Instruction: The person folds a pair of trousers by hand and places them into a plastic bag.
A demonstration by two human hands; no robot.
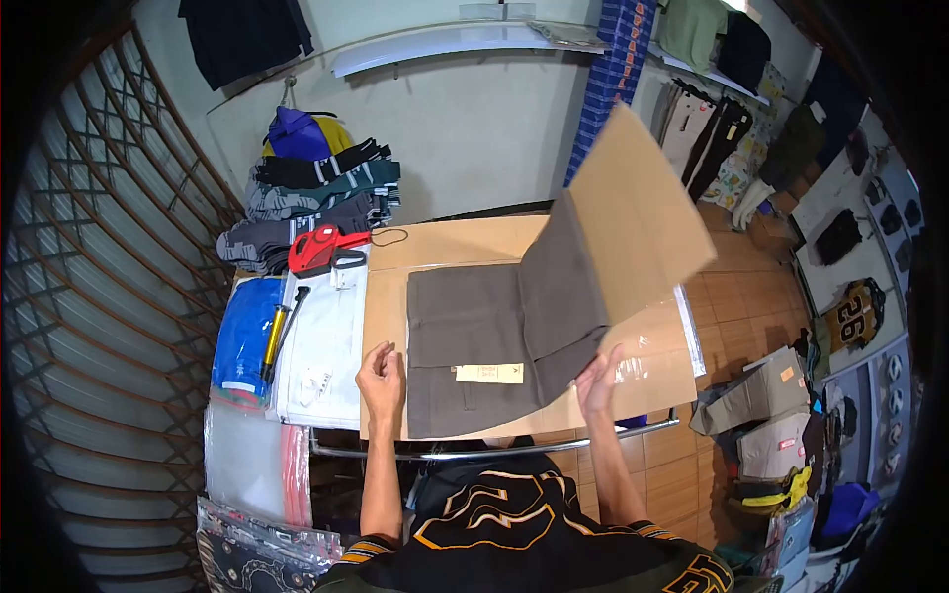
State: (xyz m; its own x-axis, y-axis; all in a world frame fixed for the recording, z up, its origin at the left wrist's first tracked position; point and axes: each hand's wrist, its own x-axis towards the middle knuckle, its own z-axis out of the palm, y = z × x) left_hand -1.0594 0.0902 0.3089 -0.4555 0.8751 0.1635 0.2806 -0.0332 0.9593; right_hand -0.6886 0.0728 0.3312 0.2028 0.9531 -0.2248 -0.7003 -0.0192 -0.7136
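Dark grey-brown folded trousers (465,316) lie over cardboard on the table, with a cream paper tag (489,373) near their front edge. Their right part rises against a cardboard flap (643,198) that stands tilted up. My right hand (597,381) is at the lower right of the trousers, fingers closed round the edge of the lifted cloth and cardboard; exactly what it grips is partly hidden. My left hand (381,371) is beside the left edge of the trousers, its fingers curled together with nothing visible in them.
Left of the cardboard (445,242) are a red label gun (321,249), a yellow hand pump (274,336), a blue plastic-wrapped pack (245,326) and stacked garments (326,188). A metal rail (474,456) runs along the front edge. Boxes (776,395) stand at the right.
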